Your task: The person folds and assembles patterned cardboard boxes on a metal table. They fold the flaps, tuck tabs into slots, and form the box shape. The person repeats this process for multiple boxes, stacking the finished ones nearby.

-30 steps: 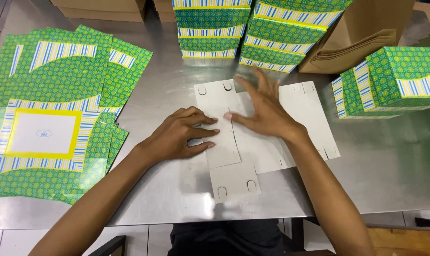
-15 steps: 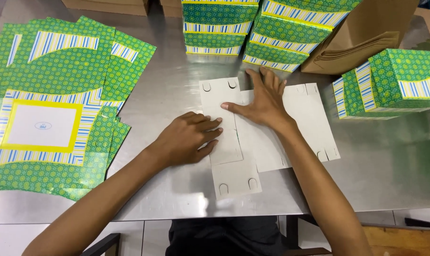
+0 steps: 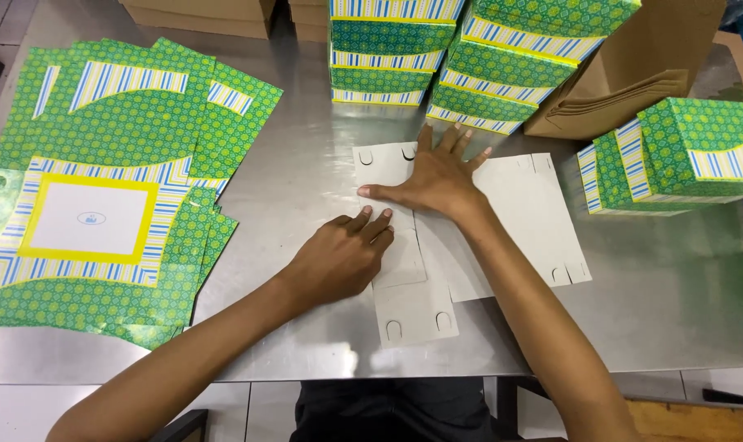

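A flat die-cut box blank lies pale grey side up in the middle of the steel table. My right hand presses flat on its upper middle, fingers spread. Just below and left of it, my left hand rests palm down on the blank's left edge, fingers together. Neither hand grips anything. The hands hide part of the blank's folded panels.
A fanned pile of green patterned blanks with blue and yellow stripes covers the left side. Stacks of folded green boxes stand at the back and more at the right. An open brown carton lies behind them.
My right hand has slid slightly left and up across the blank. My left hand has stayed at the blank's left edge. The view has shifted a little.
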